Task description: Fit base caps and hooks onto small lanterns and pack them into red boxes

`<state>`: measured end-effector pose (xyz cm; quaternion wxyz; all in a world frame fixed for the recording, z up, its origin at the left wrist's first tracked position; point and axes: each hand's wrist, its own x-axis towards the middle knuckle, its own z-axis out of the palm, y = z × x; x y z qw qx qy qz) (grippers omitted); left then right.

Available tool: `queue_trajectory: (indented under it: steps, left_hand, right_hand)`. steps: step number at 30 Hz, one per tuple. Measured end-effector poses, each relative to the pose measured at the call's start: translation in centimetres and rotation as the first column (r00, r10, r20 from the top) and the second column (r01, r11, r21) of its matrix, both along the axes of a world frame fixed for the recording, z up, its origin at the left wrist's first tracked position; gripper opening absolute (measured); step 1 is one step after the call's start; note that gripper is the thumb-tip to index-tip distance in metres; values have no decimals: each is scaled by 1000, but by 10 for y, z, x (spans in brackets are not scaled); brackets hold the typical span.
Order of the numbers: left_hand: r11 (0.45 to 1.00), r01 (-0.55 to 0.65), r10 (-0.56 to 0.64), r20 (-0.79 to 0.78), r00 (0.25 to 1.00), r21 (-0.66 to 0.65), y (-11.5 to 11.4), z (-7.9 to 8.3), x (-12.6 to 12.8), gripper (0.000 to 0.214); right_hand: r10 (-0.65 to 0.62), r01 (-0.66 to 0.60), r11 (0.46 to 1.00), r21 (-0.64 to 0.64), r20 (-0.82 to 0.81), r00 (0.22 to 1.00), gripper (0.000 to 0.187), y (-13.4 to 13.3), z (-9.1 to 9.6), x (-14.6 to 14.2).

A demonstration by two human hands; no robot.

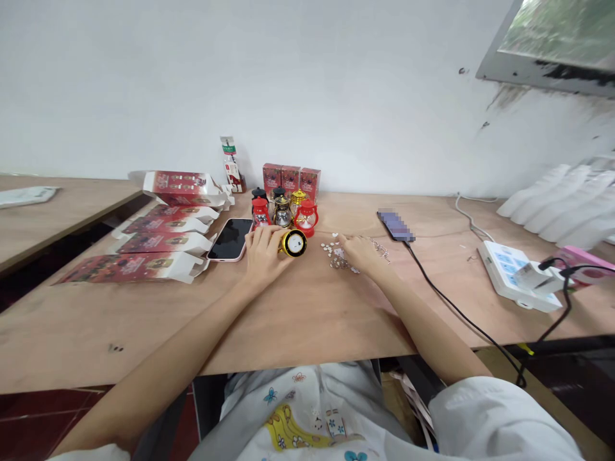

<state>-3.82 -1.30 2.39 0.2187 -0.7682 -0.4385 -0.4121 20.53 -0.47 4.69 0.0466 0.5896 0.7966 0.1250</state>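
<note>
Facing a wall [365, 96] over a wooden table [307, 320], left fingers [262, 237] hold a lantern [296, 243], right fingers' [348, 242] grip unclear.

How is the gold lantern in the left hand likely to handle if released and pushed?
The gold lantern may roll if it lies on its side, since its base is round. Its glossy rim looks smooth, so it could be slippery. It is probably light, as the left hand alone holds it.

white power strip [502, 264], grey-framed window [564, 35]
</note>
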Motion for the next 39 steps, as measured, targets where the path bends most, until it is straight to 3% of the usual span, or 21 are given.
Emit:
queue_trajectory:
  steps: [9, 14, 17, 19, 21, 23, 25, 27, 29, 31, 34, 37, 39]
  left_hand:
    - [1000, 22, -22, 16, 1000, -9, 0, 1, 0, 37]
    - [999, 17, -17, 11, 1000, 31, 1, 0, -1, 36]
    - [1000, 0, 0, 25, 1000, 27, 3, 0, -3, 36]
    - [1000, 2, -3, 51, 999, 17, 5, 0, -5, 37]
    - [1000, 19, -19, 93, 995, 1, 7, 1, -8, 35]
    - [999, 42, -40, 155, 987, -6, 10, 2, -11, 34]
    - [999, 52, -47, 239, 970, -14, 14, 3, -13, 34]
    - [998, 51, -33, 353, 935, -40, 18, 3, -14, 36]
    - [993, 74, -21, 480, 877, -92, 21, 2, -15, 43]
    - [982, 127, -18, 596, 803, -143, 24, 2, -14, 53]
    - [960, 204, -3, 717, 697, -194, 25, 2, -13, 64]
    - [943, 237, 36, 778, 627, -235, 25, 2, -11, 61]
    - [923, 265, 81, 813, 576, -279, 26, 2, -9, 55]
  right_hand:
    - [-16, 19, 999, 47, -63, 998, 29, 3, -4, 1]
    - [22, 68, 960, 271, -315, 949, 32, 8, -8, 4]
    - [186, 76, 904, 420, -548, 815, 29, 11, -13, 3]
    - [291, 78, 890, 449, -690, 662, 25, 11, -17, -2]
    - [337, 39, 916, 400, -817, 468, 23, 10, -24, -9]
    - [295, -61, 955, 290, -912, 283, 24, 8, -31, -18]
    - [191, -168, 973, 158, -960, 203, 23, 7, -37, -24]
    - [112, -194, 979, 61, -958, 265, 22, 4, -40, -28]
    - [102, -153, 987, 42, -906, 411, 22, 0, -40, -29]
    - [120, -111, 991, 72, -840, 529, 23, -5, -39, -31]
    - [174, -113, 985, 132, -752, 636, 37, -14, -38, -36]
    - [251, -183, 968, 174, -577, 777, 56, -21, -40, -44]
    - [276, -215, 960, 180, -466, 841, 57, -23, -41, -48]
